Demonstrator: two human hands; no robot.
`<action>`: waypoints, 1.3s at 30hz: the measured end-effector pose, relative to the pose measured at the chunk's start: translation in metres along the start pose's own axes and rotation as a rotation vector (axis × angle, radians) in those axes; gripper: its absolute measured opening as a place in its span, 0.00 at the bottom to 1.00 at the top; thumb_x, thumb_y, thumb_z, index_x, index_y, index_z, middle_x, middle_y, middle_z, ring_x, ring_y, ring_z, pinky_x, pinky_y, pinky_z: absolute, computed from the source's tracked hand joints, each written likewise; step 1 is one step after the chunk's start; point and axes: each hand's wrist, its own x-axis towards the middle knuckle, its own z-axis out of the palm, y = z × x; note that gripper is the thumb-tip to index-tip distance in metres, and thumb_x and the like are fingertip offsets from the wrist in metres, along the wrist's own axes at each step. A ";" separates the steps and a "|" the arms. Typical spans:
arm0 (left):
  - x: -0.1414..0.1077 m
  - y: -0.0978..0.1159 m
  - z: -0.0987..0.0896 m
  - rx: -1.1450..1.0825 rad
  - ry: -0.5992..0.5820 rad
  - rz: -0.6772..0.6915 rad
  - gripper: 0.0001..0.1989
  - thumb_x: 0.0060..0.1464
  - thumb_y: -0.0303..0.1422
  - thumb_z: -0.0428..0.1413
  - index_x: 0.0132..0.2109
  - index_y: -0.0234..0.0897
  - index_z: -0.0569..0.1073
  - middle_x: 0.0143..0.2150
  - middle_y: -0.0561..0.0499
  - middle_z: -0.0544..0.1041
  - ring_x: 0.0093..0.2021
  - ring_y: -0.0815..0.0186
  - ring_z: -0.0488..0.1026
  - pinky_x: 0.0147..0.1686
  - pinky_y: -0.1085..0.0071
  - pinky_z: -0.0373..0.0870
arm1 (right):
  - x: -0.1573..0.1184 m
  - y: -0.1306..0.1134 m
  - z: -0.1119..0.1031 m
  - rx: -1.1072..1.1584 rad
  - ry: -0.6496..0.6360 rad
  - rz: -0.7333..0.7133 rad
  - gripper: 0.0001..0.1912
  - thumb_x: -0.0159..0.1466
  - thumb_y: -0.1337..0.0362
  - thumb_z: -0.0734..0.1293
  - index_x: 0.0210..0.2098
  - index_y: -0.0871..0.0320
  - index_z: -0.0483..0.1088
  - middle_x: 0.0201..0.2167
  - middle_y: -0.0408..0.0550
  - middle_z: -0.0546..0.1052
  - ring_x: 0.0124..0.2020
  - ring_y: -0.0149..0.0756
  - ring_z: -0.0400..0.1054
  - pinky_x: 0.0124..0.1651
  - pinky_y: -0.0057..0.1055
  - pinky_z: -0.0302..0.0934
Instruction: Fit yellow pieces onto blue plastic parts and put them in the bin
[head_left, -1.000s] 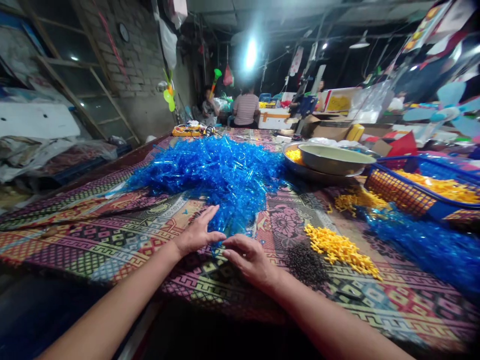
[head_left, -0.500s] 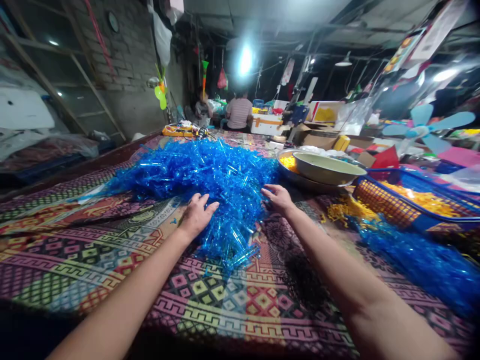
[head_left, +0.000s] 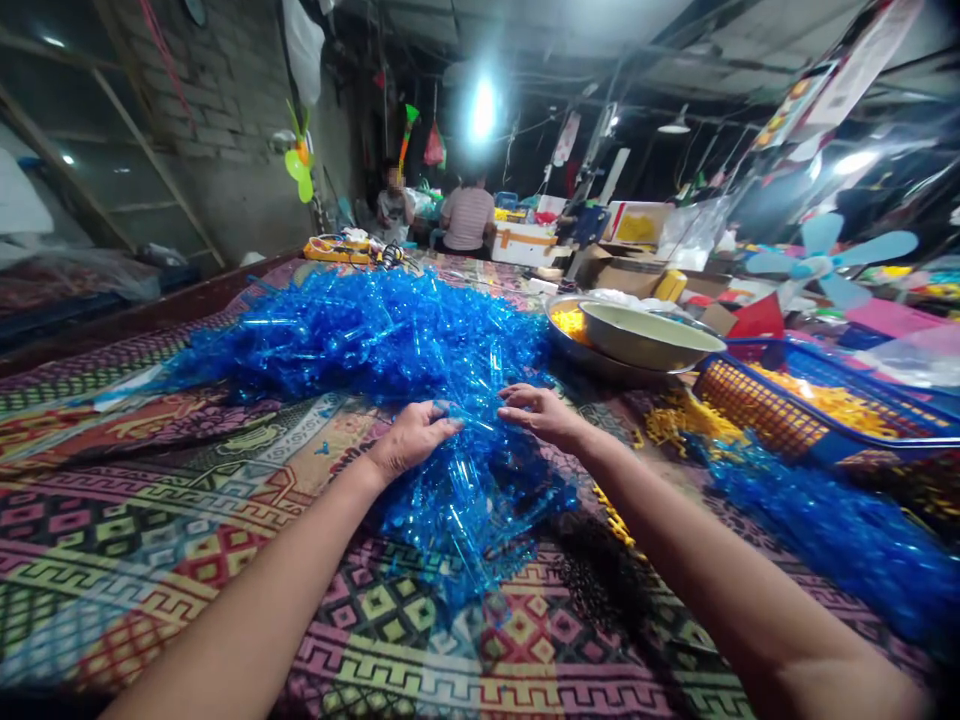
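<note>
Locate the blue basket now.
In the head view, the blue basket stands at the right edge, right of the stacked bowls and behind the smaller blue heap.

At the back, 2 people (head_left: 468,220) appear near a white box (head_left: 517,248) below a bright light (head_left: 482,110), with a green pinwheel (head_left: 301,167) left and a pale-blue fan (head_left: 823,266) right.

Your left hand (head_left: 412,440) and your right hand (head_left: 544,415) face each other at a narrow neck of the blue plastic pieces (head_left: 360,330), fingers bent among them (whether either hand grips any, you can't tell). The pieces spread over the patterned cloth (head_left: 225,570), in front of your hands and nearer you. To your right, a pale bowl (head_left: 652,338) rests in a metal basin (head_left: 559,340), near a blue basket (head_left: 739,400) holding yellow pieces (head_left: 825,397). Beyond, a person in a striped top (head_left: 466,220) sits facing away.
</note>
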 end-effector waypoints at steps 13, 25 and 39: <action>-0.004 -0.019 -0.026 0.316 0.185 -0.019 0.23 0.50 0.42 0.53 0.48 0.30 0.74 0.49 0.42 0.75 0.51 0.57 0.70 0.54 0.62 0.62 | 0.009 0.009 0.000 0.004 0.022 0.159 0.18 0.56 0.55 0.68 0.44 0.57 0.73 0.44 0.50 0.76 0.45 0.42 0.70 0.49 0.39 0.63; -0.103 0.057 0.020 0.847 -0.124 0.602 0.25 0.51 0.45 0.53 0.54 0.39 0.68 0.58 0.41 0.66 0.64 0.45 0.48 0.58 0.41 0.43 | -0.096 0.005 -0.030 -0.104 0.107 0.139 0.16 0.58 0.57 0.66 0.40 0.61 0.74 0.37 0.53 0.78 0.37 0.41 0.72 0.40 0.37 0.67; -0.085 0.050 -0.005 0.903 -0.183 0.413 0.18 0.55 0.42 0.51 0.49 0.41 0.72 0.52 0.44 0.73 0.57 0.49 0.62 0.56 0.41 0.49 | -0.067 0.016 -0.021 -0.369 0.177 -0.063 0.18 0.62 0.68 0.61 0.51 0.55 0.69 0.50 0.48 0.73 0.51 0.38 0.65 0.53 0.35 0.60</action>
